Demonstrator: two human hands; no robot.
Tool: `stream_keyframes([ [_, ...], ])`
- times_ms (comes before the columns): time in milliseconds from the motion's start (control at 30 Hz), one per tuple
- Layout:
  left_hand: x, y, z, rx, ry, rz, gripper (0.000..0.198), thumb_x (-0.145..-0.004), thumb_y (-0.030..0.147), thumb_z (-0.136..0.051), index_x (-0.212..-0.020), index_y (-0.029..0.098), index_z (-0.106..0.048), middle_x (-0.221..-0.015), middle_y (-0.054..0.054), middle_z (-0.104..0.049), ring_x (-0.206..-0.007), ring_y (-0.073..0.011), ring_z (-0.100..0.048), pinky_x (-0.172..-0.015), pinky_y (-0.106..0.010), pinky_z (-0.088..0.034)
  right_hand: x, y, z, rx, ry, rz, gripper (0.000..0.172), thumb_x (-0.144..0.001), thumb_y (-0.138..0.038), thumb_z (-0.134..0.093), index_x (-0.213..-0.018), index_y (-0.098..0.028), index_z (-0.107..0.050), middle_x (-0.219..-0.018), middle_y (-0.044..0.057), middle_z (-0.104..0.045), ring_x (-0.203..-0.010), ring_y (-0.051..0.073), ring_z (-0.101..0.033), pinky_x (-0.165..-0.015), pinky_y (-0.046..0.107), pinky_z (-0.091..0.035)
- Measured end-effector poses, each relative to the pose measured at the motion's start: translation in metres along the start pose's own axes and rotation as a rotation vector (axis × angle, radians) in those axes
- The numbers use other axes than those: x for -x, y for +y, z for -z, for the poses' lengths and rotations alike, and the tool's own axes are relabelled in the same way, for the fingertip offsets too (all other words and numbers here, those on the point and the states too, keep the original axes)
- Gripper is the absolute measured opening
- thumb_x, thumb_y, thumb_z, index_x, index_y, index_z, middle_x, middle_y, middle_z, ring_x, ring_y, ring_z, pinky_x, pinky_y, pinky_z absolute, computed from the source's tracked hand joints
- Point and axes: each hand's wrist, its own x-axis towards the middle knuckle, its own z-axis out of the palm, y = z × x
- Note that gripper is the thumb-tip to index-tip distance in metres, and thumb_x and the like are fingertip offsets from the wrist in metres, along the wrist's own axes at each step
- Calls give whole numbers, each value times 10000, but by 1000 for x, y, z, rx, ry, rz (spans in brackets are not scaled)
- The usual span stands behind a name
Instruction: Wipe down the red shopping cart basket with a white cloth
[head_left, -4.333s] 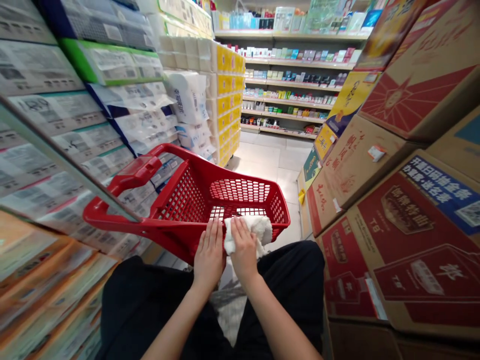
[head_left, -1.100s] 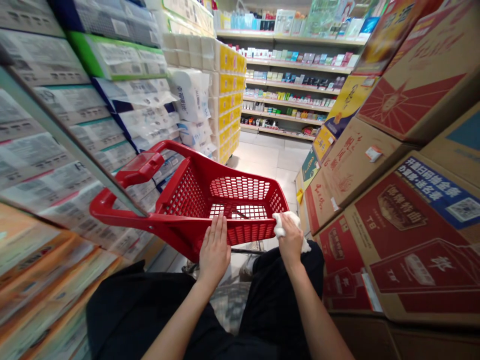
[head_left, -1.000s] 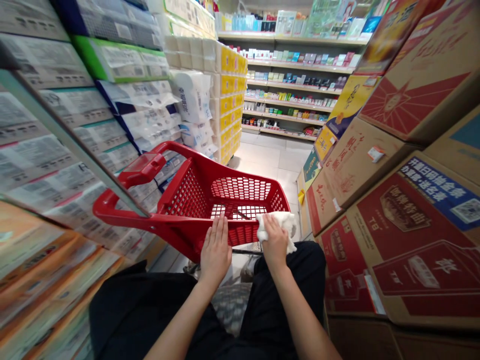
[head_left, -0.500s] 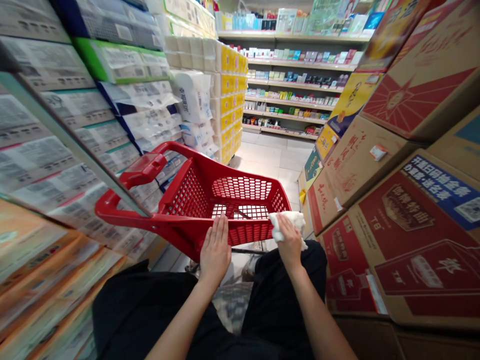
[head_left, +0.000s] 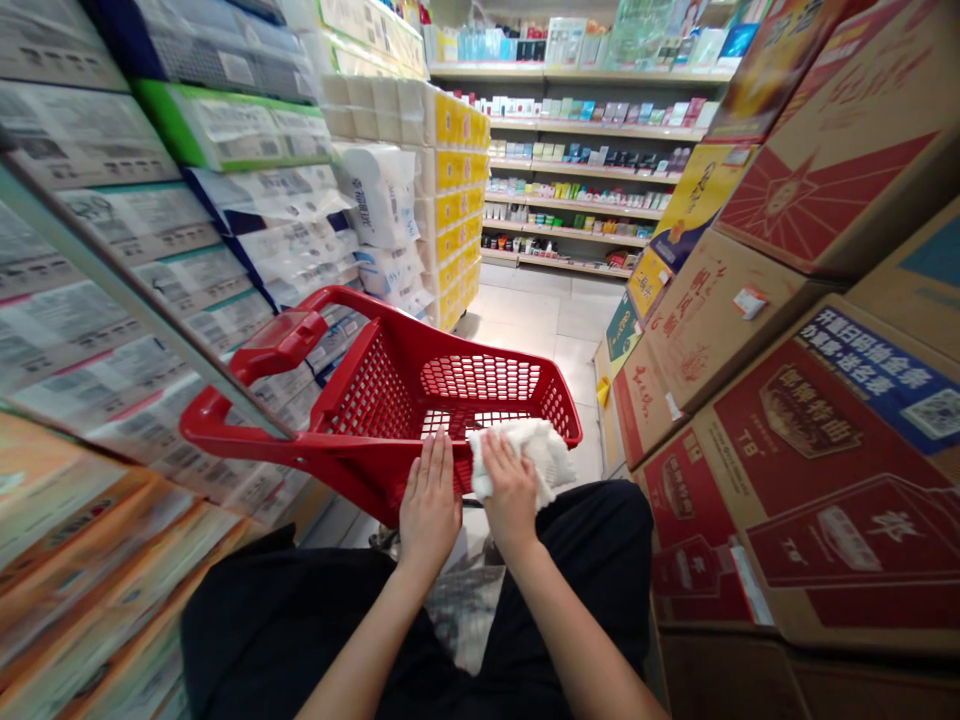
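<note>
A red plastic shopping basket (head_left: 352, 470) with perforated walls and a long metal pull handle (head_left: 142, 290) stands between my knees. My left hand (head_left: 431, 500) lies flat against its near side, fingers straight and pointing up to the rim. In my right hand (head_left: 514, 490) is a crumpled white cloth (head_left: 547, 455), pressed on the near rim just right of my left hand. The cloth hides part of that side. Through the holes of the basket's floor pale light shows.
Packs of tissue paper (head_left: 247, 130) are stacked high on the left, beside yellow-and-white paper rolls (head_left: 450, 190). Cardboard cartons (head_left: 795, 430) rise close on the right. Shelves (head_left: 592, 125) of small boxed goods stand across the tiled floor (head_left: 517, 305) ahead.
My right hand has slid the white cloth leftward along the rim, from the basket's right end to close beside my left hand. The left hand stays where it was.
</note>
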Motion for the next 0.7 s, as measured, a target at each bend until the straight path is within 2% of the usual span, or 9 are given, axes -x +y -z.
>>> stream_keyframes([
  [100, 1, -2, -1, -27, 8, -7, 762, -876, 103, -377, -1556, 144, -38, -1605, -98, -227, -1484, -232, -218, -1189, -423, -264, -5, -27, -10, -38, -26, 60, 668, -822, -7, -432, -1454, -223, -424, -1478, 57, -480, -1383, 195, -421, -999, 356, -358],
  [167, 1, -1, -1, -25, -1, -9, 775, -862, 99, -387, -1556, 137, -44, -1603, -101, -232, -1483, -234, -222, -1187, -420, -268, -4, -24, -9, -27, -18, 79, 653, -838, 1, -412, -1447, -232, -435, -1470, 45, -489, -1381, 183, -424, -989, 345, -358],
  [233, 1, 0, 0, -11, -10, -4, 806, -836, 92, -409, -1554, 121, -44, -1602, -110, -233, -1482, -239, -222, -1188, -421, -267, 0, -5, -3, 4, 1, 88, 654, -838, 18, -391, -1438, -238, -449, -1457, 35, -506, -1370, 171, -440, -985, 336, -353],
  [300, 0, 2, 1, 0, -18, 6, 830, -819, 89, -426, -1553, 114, -39, -1603, -110, -230, -1485, -240, -213, -1192, -420, -259, 4, 24, 5, 49, 40, 71, 642, -840, 12, -390, -1428, -235, -465, -1443, 38, -522, -1354, 173, -461, -988, 337, -348],
  [433, -1, 4, 2, 10, -30, 23, 835, -821, 90, -439, -1554, 119, -40, -1609, -98, -216, -1489, -234, -196, -1203, -411, -239, 14, 90, 20, 142, 110, -21, 637, -824, -23, -411, -1427, -221, -470, -1422, 55, -546, -1331, 198, -490, -976, 349, -367],
  [500, -1, 4, 2, 16, -24, 21, 835, -821, 87, -441, -1555, 124, -44, -1611, -96, -206, -1490, -236, -193, -1206, -410, -234, 17, 115, 24, 166, 147, -80, 650, -804, -27, -408, -1423, -215, -475, -1419, 57, -550, -1322, 200, -501, -961, 346, -385],
  [600, -1, 3, 2, 20, -19, 15, 835, -818, 86, -446, -1556, 124, -57, -1615, -96, -195, -1493, -238, -177, -1208, -408, -229, 18, 129, 28, 172, 177, -164, 660, -779, -26, -417, -1411, -201, -490, -1428, 65, -539, -1326, 201, -498, -928, 326, -401],
  [700, -2, 4, 1, 18, -19, 18, 833, -815, 89, -453, -1554, 115, -70, -1613, -103, -203, -1495, -241, -170, -1208, -412, -231, 14, 109, 26, 179, 156, -200, 693, -750, 2, -424, -1411, -194, -487, -1445, 69, -519, -1342, 216, -480, -901, 323, -397],
])
